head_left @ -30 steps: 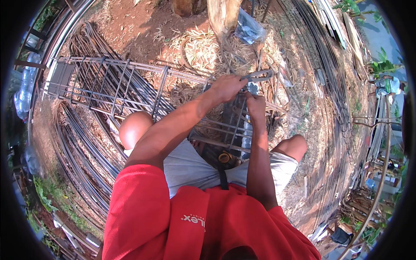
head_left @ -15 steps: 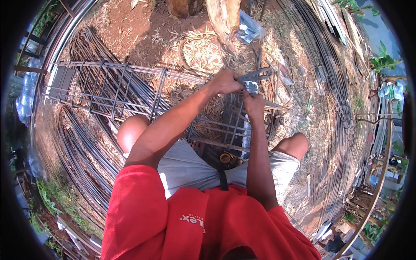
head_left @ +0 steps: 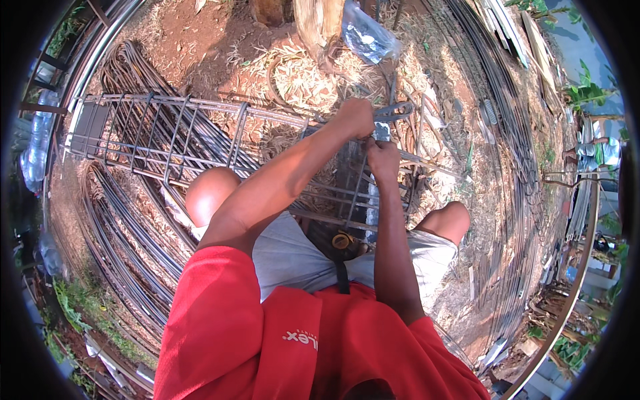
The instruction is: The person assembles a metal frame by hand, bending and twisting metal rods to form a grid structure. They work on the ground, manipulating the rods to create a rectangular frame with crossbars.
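Observation:
A long cage of steel rebar [head_left: 193,107] with square stirrups lies across in front of me, between my knees. My left hand [head_left: 357,119] is closed in a fist at its far long bar, towards the right end. Just below it, my right hand [head_left: 383,159] is closed too, knuckles up. What the fingers grip is hidden. Dark metal prongs [head_left: 395,112] stick out to the right beside my left fist; I cannot tell whether they belong to a tool or to the bars. A grey-white speckled strip [head_left: 373,207] runs under the cage below my right hand.
Bundles of bent rebar [head_left: 130,227] lie at the left, and long straight bars [head_left: 510,113] at the right. Ahead stand a tree trunk [head_left: 319,27] and a clear plastic bag [head_left: 370,40]. A round yellow-and-black object [head_left: 342,241] sits between my thighs.
The view has shifted slightly, so the scene sits a little further left. My left fist has risen a little away from my right hand; both stay closed at the cage.

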The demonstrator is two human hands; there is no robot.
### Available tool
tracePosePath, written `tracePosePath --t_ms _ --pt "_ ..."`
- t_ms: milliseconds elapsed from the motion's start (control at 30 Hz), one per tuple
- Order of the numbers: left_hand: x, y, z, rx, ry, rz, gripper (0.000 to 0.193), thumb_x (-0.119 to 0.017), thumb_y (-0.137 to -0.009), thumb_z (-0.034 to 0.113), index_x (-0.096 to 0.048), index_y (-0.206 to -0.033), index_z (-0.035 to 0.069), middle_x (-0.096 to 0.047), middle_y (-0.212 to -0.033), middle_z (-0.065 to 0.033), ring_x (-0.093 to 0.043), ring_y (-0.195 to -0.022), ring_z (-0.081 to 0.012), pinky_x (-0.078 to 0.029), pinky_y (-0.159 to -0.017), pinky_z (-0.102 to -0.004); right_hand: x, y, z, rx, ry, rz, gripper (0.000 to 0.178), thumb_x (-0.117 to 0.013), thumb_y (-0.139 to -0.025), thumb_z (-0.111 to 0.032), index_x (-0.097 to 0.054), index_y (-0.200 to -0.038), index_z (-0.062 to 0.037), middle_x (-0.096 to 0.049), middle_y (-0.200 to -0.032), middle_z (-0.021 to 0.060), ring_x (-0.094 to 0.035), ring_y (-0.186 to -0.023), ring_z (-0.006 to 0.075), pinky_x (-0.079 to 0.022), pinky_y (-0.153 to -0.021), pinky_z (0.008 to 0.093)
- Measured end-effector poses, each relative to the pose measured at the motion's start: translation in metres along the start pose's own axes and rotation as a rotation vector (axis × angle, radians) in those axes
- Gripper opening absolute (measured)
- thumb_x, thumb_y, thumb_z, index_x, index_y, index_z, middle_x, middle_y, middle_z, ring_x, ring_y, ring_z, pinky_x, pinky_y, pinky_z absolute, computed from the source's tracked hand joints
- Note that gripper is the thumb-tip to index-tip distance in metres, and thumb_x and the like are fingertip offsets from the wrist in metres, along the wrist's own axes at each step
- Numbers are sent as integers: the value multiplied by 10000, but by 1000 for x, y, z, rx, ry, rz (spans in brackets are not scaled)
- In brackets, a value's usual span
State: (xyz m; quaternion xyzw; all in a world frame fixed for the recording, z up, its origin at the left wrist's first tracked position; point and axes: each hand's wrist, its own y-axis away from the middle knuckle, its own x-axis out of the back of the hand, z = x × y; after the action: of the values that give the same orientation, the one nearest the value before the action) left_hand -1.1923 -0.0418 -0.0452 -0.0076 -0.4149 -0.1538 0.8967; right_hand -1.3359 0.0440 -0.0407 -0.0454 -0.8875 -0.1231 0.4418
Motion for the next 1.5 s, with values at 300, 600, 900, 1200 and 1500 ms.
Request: tracePosePath --t_ms 300,600,900,1200,1500 --pt "7 -5 15 161 -117 -75 266 -787 -814 160 -848 -1029 16 -816 -1072 -246 -801 -1048 -424 -636 -943 -497 1 4 -5 -53 34 -20 481 -683 -965 -480 -838 -922 -26 -758 -892 309 -762 -901 509 -603 -847 551" --pt "-11 14 1 430 360 79 292 -790 -848 236 -854 -1037 23 -819 -1021 -235 -804 -1043 -384 -621 -941 -480 3 15 -18 -43 83 32 440 -667 -987 -417 -831 -926 -13 -760 -905 308 -753 -910 521 -594 -842 580" --pt "-11 36 -10 282 527 131 295 -807 -904 338 -858 -1014 69 -827 -946 -170 -800 -938 -348 -601 -896 -460 -16 14 11 47 -333 -10 422 -642 -1055 -352 -809 -1081 34 -772 -846 214 -728 -784 385 -557 -796 491" --pt "-20 36 -23 179 592 104 293 -808 -906 382 -867 -1043 130 -828 -957 -144 -795 -930 -329 -597 -881 -455 -2 15 22 -244 -866 -287 269 -732 -1051 -291 -790 -1018 -30 -469 -629 -78 -351 -496 71 -249 -482 289" --pt "-27 39 -16 165 526 171 313 -807 -921 414 -855 -1053 134 -827 -985 -130 -791 -953 -323 -597 -900 -454 4 13 12 -237 -788 -245 297 -749 -1048 -271 -643 -798 -151 -378 -595 -121 -274 -466 39 -177 -450 290"
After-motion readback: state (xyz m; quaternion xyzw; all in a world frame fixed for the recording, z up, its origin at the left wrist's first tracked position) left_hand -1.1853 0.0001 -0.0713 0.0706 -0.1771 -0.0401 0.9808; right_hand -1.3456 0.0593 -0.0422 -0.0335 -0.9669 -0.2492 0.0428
